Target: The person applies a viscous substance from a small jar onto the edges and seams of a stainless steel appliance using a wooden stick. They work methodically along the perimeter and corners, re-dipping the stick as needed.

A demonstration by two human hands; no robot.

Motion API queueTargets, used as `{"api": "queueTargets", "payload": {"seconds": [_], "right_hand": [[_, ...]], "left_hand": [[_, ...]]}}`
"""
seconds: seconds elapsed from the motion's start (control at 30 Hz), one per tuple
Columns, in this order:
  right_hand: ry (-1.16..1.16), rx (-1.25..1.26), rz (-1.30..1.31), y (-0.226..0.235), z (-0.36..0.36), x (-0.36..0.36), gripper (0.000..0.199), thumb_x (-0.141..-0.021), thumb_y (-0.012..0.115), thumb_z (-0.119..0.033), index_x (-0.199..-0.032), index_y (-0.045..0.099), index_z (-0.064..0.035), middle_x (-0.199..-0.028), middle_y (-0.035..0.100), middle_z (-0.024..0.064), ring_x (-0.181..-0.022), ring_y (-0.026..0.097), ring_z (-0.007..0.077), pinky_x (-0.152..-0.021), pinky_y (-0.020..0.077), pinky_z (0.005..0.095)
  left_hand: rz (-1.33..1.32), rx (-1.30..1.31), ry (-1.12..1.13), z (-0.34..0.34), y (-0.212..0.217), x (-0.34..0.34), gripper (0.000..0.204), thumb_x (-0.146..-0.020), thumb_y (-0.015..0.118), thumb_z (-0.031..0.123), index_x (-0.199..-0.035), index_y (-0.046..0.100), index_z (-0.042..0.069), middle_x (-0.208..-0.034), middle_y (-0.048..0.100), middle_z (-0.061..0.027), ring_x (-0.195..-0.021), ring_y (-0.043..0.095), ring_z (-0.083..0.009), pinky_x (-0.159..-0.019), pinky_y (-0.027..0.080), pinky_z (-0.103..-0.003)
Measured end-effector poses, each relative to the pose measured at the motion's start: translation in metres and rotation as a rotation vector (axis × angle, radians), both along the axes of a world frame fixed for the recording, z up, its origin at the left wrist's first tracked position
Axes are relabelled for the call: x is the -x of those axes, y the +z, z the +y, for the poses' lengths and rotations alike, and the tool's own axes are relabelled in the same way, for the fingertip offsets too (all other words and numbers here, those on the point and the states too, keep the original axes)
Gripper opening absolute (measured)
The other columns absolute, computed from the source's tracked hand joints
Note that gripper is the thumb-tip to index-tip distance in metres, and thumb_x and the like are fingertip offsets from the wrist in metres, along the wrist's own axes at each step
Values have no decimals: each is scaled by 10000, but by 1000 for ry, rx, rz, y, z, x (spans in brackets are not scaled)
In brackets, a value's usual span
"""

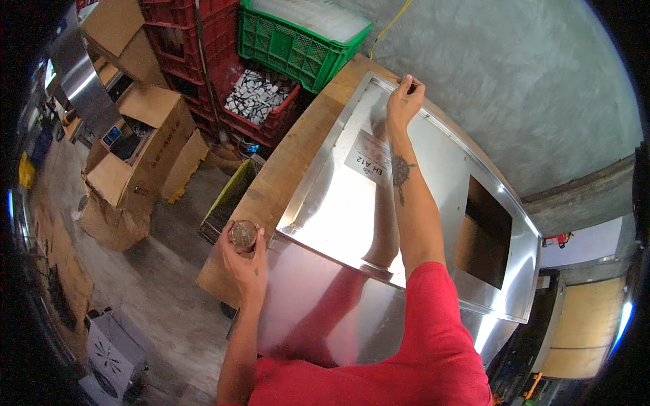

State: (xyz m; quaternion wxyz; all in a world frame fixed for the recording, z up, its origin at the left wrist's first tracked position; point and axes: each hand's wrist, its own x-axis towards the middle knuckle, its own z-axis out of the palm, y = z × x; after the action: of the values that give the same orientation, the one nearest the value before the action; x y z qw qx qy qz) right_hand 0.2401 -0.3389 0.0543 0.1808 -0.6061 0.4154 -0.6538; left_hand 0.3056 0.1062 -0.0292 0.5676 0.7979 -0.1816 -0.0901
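My left hand (pixel 245 265) is wrapped round a small round container with a brownish top (pixel 242 234), close by the near left corner of a large shiny sheet-metal housing (pixel 318 210). What is inside the container I cannot make out. My right arm reaches across the housing, and my right hand (pixel 405 101) is at its far rim with the fingers curled in a pinch. Whatever those fingers hold is hidden or too small to name. A printed label (pixel 371 157) sticks to the metal face, and a rectangular opening (pixel 483 230) is cut through it on the right.
The housing lies on a wooden board (pixel 288 166). Behind it stand a green crate (pixel 298 51) and red crates (pixel 179 40), one full of small white pieces (pixel 257 96). Open cardboard boxes (pixel 152 145) sit on the floor at left. A grey wall (pixel 514 74) rises beyond.
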Motion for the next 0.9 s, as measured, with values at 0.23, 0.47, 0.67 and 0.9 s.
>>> {"api": "queueTargets", "payload": {"seconds": [0.23,0.47,0.67,0.9], "right_hand": [[68,-61,-59,-38,-50,-5,286,-1097,626,-252,-1082,663,31,-957,716,167,-886,662,255,-840,525,397],[92,-117,-107,-39,-48,-6,268,-1099,653,-249,-1106,669,18,-1004,741,107,-946,658,169,-856,523,331],[114,-102,-142,-40,-46,-8,264,-1085,655,-257,-1073,683,5,-968,726,147,-896,660,238,-843,525,393],[94,-131,-103,-36,-42,-8,277,-1081,660,-271,-1055,693,3,-951,738,147,-887,663,238,-843,526,396]], "left_hand": [[-49,-53,0,4,-2,1,669,-968,835,248,-1485,498,-14,-1399,601,-226,-1267,636,-349,-1028,554,-444],[24,-191,35,5,7,1,696,-966,838,246,-1512,476,9,-1473,551,-216,-1343,587,-339,-1094,533,-457],[54,-223,36,2,15,3,672,-979,823,232,-1506,472,6,-1484,539,-215,-1356,574,-343,-1133,507,-474],[-156,-171,102,6,-3,1,641,-913,878,295,-1443,598,67,-1327,712,-187,-1187,714,-349,-1002,573,-456]]}}
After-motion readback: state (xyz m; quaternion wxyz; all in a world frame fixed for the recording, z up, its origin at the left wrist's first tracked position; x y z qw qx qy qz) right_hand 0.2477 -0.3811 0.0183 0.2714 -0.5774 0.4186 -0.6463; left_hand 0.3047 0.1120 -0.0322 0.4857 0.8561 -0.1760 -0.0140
